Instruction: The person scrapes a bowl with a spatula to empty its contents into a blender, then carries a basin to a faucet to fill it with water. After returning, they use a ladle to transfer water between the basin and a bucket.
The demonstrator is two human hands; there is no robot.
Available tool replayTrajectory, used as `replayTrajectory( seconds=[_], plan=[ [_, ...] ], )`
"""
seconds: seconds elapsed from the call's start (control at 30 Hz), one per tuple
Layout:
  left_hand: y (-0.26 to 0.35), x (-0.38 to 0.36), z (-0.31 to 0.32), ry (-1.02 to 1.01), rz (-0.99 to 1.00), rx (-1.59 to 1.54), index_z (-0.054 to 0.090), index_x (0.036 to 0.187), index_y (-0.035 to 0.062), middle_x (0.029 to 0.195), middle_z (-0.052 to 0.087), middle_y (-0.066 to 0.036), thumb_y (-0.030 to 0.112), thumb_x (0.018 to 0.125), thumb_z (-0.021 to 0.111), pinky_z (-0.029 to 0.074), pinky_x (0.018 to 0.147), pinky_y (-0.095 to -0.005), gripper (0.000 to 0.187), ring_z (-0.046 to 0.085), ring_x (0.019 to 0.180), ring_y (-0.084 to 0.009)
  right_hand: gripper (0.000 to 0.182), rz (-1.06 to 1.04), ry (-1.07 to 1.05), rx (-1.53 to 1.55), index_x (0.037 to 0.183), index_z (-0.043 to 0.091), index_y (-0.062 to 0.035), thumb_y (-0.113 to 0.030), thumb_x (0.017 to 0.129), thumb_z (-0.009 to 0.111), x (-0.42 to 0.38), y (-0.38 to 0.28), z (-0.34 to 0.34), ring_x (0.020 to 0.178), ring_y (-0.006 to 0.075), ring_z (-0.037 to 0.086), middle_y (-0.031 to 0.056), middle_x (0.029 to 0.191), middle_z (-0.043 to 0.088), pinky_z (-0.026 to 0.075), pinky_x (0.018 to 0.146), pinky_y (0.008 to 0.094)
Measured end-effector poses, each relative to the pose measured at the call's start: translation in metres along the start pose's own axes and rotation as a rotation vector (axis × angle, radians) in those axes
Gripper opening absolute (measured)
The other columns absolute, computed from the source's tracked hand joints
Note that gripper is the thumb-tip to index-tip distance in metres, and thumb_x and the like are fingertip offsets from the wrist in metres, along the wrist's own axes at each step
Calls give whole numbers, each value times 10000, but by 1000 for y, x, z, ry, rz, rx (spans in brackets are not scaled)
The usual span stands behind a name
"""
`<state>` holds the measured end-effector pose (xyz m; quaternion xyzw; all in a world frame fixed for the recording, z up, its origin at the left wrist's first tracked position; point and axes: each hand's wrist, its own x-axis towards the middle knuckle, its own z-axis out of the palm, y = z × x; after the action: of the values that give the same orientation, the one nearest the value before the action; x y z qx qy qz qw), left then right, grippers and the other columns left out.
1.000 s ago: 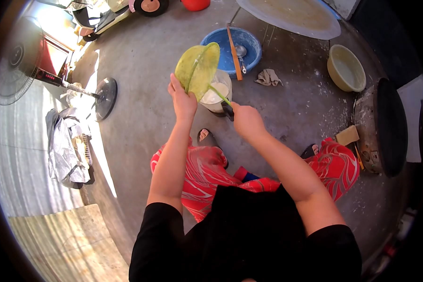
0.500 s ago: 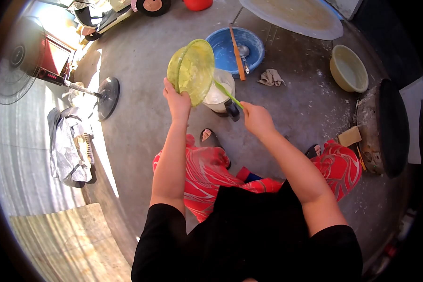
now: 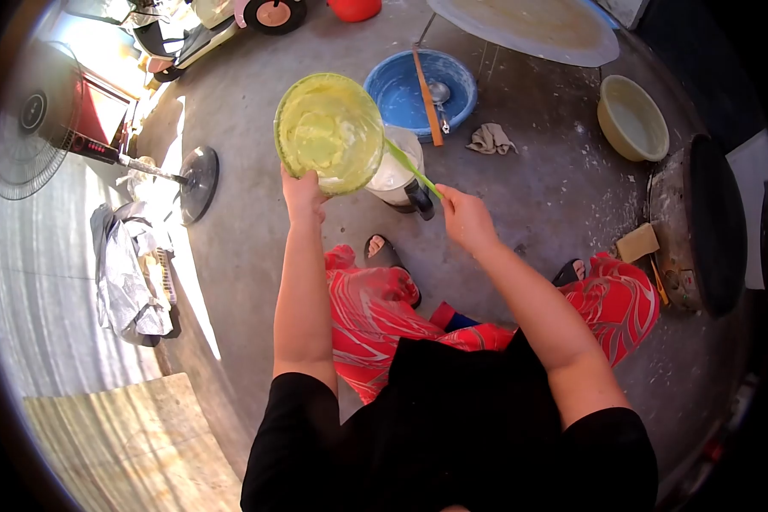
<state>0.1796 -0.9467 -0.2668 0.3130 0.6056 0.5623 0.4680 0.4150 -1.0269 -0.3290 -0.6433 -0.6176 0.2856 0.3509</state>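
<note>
One yellow-green bowl (image 3: 328,128), tilted: we hold it at eleven o'clock, left hand (image 3: 305,196) fingers closed on its near rim. One green utensil (image 3: 412,167), between twelve and one, its end in our right hand's (image 3: 468,218) closed fingers. One jug (image 3: 394,194), white contents (image 3: 391,175), twelve o'clock.

Scooter (image 3: 200,46), upper left: cut by top edge. Red tub (image 3: 355,8), top middle: same. Table (image 3: 529,32), upper right: also cropped. Pitcher (image 3: 394,195), centre: left side hidden behind yellow bowl (image 3: 328,132). Left hand (image 3: 304,199): some fingers hidden by bowl. Green stick (image 3: 414,170): far end unclear. Red item (image 3: 715,448), lower right: blurred.
</note>
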Motion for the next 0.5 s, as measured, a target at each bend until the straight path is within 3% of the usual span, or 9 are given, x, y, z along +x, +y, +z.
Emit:
replayTrajectory(
  seconds=[0.1, 0.27, 0.33, 0.5],
  plan=[
    [-6, 4, -4, -13, 13, 2, 261, 1285, 132, 1171, 425, -124, -84, 724, 382, 530, 671, -446, 613, 508, 1020, -287, 233, -57, 65, 12, 1020, 597, -87, -147, 823, 489, 3, -1, -2, 742, 371, 567, 216, 797, 587, 449, 644, 438],
    [-5, 4, -2, -69, 74, 3, 199, 1330, 143, 1224, 391, -118, -79, 727, 388, 516, 737, -434, 670, 478, 1063, -278, 251, -31, -86, 118, 1058, 590, -148, -155, 825, 496, -5, -28, -24, 757, 353, 572, 183, 824, 597, 454, 646, 417],
    [-12, 8, -1, -104, 78, 9, 168, 1360, 135, 1263, 366, -112, -79, 727, 396, 456, 849, -380, 706, 441, 1106, -247, 252, -54, -122, 165, 1058, 590, -156, -155, 824, 497, -4, -42, -22, 755, 351, 571, 180, 832, 598, 455, 645, 412],
    [-16, 4, 2, -156, 244, 85, 197, 1361, 83, 1301, 333, -111, -79, 720, 399, 359, 930, -305, 692, 404, 1139, -218, 288, -183, -225, 194, 1081, 576, -150, -136, 805, 495, -2, -63, -5, 745, 345, 570, 189, 825, 590, 455, 638, 408]
  ],
)
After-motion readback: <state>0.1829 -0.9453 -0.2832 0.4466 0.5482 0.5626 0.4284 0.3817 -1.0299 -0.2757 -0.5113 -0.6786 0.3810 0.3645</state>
